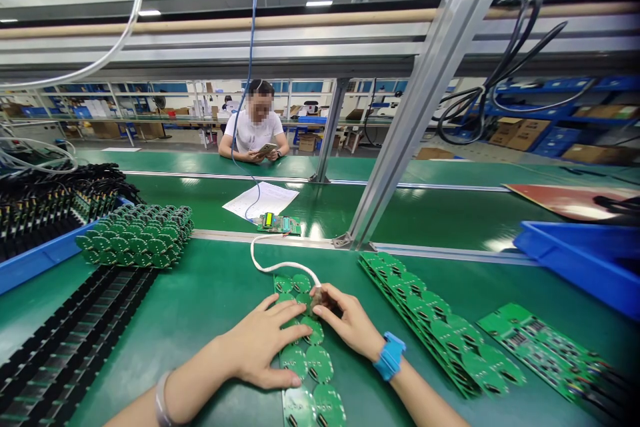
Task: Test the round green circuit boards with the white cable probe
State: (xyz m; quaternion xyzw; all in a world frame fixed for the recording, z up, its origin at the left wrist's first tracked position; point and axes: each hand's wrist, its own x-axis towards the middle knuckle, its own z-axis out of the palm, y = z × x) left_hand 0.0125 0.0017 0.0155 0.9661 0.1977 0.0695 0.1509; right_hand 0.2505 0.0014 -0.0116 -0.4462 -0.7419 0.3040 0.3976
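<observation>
A long green panel of round circuit boards (320, 367) lies on the bench straight in front of me. My left hand (260, 345) rests flat across its left side, fingers spread. Over the panel's upper part, my right hand (350, 321) pinches the cable plug (317, 296), which my fingers partly cover; whether it touches a board I cannot tell. From this plug a white cable (285, 265) curves back to a small circuit board (287, 225) with a lit yellow-green display. A blue wrist strap (391, 355) is around my right wrist.
Stacked round-board panels (425, 320) lie to the right, beside a wired green board (540, 347) and a blue bin (580, 260). At left are piled boards (140, 237) on black racks (80, 333). A metal post (400, 140) rises ahead. A person (255, 123) sits opposite holding a phone.
</observation>
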